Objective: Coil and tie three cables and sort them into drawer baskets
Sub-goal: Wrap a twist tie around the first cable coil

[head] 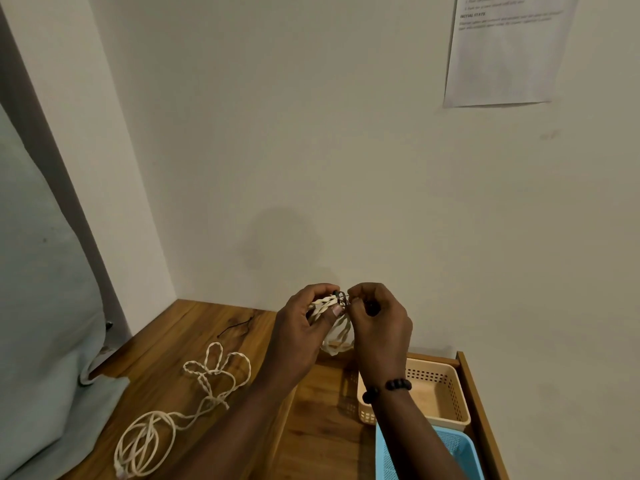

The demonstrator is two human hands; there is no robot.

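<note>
I hold a coiled cream braided cable (335, 336) up in front of the wall, above the drawer. My left hand (304, 327) grips the coil's top, thumb pressed across the strands. My right hand (375, 323) pinches a dark tie (341, 297) that loops over the coil's top. A second cream braided cable (221, 372) lies loosely looped on the wooden table (166, 344). A thinner cream cable (145, 441) lies in a rough coil near the table's front left, its end running toward the braided one. A spare dark tie (235, 327) rests farther back on the table.
An open drawer (479, 400) at the right holds a beige perforated basket (446, 393) and, in front of it, a blue basket (460, 448). A grey cloth (45, 306) hangs at the left. A printed sheet (502, 50) is stuck on the wall.
</note>
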